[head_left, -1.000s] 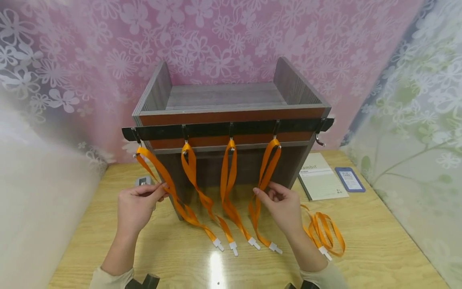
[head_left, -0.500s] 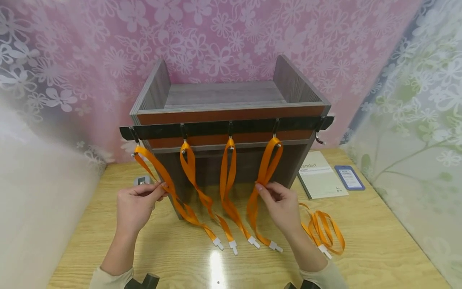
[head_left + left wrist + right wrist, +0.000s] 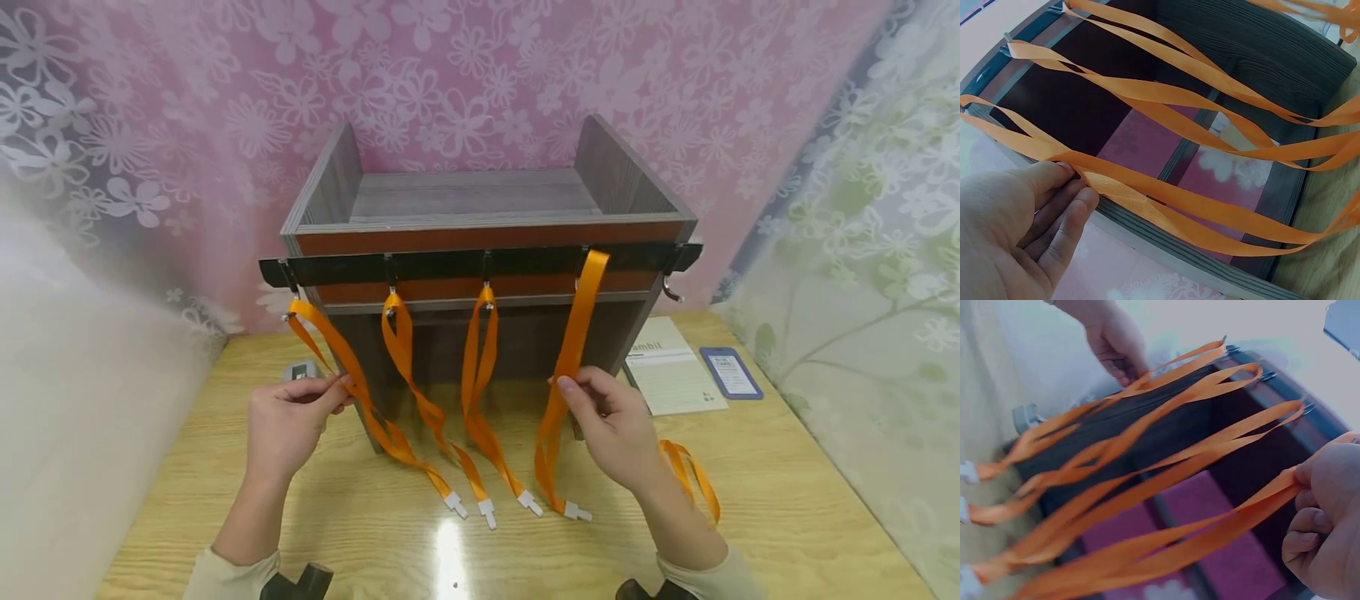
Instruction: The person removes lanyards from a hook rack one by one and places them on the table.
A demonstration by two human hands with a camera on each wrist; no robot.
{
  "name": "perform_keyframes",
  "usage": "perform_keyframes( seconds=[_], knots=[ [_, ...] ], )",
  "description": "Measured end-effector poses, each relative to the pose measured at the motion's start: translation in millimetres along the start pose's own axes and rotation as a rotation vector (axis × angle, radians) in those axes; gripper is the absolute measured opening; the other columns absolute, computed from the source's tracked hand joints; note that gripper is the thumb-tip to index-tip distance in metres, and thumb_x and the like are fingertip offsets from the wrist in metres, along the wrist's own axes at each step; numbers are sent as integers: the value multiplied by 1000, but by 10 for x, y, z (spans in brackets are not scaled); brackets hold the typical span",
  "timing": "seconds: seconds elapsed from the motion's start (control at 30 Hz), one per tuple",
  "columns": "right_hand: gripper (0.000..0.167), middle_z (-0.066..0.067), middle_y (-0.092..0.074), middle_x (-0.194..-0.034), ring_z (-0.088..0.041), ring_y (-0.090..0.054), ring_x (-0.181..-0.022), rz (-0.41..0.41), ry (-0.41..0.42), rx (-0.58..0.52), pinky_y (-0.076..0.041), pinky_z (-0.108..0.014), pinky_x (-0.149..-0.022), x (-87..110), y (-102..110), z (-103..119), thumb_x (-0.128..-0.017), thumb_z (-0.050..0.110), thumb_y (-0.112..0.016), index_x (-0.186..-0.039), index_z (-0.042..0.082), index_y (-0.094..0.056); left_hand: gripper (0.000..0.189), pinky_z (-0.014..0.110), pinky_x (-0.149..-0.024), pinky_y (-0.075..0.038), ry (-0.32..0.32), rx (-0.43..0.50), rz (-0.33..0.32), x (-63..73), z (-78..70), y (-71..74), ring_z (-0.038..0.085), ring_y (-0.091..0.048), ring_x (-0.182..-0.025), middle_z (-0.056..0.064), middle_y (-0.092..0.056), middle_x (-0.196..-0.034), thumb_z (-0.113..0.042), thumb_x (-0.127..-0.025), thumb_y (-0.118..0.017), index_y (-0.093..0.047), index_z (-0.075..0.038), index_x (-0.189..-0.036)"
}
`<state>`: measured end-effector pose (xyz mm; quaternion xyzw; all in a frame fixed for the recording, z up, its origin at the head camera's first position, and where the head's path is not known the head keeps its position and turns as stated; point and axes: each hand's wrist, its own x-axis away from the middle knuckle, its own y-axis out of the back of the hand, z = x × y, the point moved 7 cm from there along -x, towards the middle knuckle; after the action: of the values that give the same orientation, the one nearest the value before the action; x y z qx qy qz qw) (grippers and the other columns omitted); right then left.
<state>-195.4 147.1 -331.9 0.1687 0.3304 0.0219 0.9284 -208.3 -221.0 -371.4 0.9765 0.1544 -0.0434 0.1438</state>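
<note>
Orange lanyards hang from hooks on a black rail (image 3: pixel 438 267) across the front of a grey wooden shelf. My left hand (image 3: pixel 296 421) pinches the leftmost lanyard (image 3: pixel 335 337) between thumb and fingertips, below its hook. With my right hand (image 3: pixel 611 425) I pinch the rightmost hanging lanyard (image 3: pixel 581 321); its top loop now stands up over the rail, in front of the fourth hook. Its white clip (image 3: pixel 576 511) lies on the table. Between my hands, a second lanyard (image 3: pixel 406 333) and a third lanyard (image 3: pixel 470 392) hang untouched.
The shelf (image 3: pixel 472 196) has an open top tray. At the right end of the rail is a bare hook (image 3: pixel 671 287). A loose orange lanyard (image 3: pixel 703 479) lies partly behind my right forearm, near a notebook (image 3: pixel 675 367) and blue badge holder (image 3: pixel 731 372). A small grey device (image 3: pixel 300 371) sits left.
My right hand has moved slightly right, and the top loop of its lanyard has risen from the fourth hook. The left hand keeps its pinch in place.
</note>
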Motion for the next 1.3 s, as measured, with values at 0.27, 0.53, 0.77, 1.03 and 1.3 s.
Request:
perform_keyframes(
  seconds=[0.27, 0.53, 0.77, 1.03, 1.3],
  knots=[
    [17, 2, -31, -57, -5, -27, -50, 89, 89, 80, -24, -23, -43, -100, 286, 391, -92, -11, -62, -85, 5, -65, 24, 19, -46, -47, -18, -16, -15, -4, 21, -2, 6, -69, -61, -15, -73, -65, -24, -85, -82, -81, 0, -92],
    [12, 10, -64, -69, -3, -29, -48, 87, 167, 117, -26, -17, -41, -142, 474, 719, -92, -9, -64, -94, 2, -70, 21, 19, -47, -49, -27, -12, 7, -20, -13, -6, 6, -71, -62, -18, -73, -67, -17, -87, -79, -79, 3, -96],
    [12, 9, -72, -93, -2, -46, -63, 25, 290, -32, -38, -15, -51, -106, 591, 858, -96, 0, -63, -93, -11, -67, 20, 19, -47, -49, -3, -14, 7, -12, 7, -6, 7, -71, -63, -18, -73, -68, -15, -88, -78, -79, 3, -97],
    [18, 4, -71, -92, -4, -55, -73, -19, 348, -125, -45, -10, -61, -53, 740, 1020, -96, 3, -64, -93, -15, -66, 23, 20, -46, -47, 4, -22, 13, 14, 32, -1, 8, -71, -63, -16, -73, -67, -19, -87, -79, -79, 2, -97],
    [17, -16, -72, -91, -9, -53, -67, -90, 476, -305, -40, -10, -57, 69, 1007, 1038, -90, -11, -65, -93, -28, -61, 23, 19, -47, -49, -5, -12, 13, -3, 22, -1, 6, -72, -64, -16, -74, -69, -19, -88, -79, -79, 2, -98]
  ],
)
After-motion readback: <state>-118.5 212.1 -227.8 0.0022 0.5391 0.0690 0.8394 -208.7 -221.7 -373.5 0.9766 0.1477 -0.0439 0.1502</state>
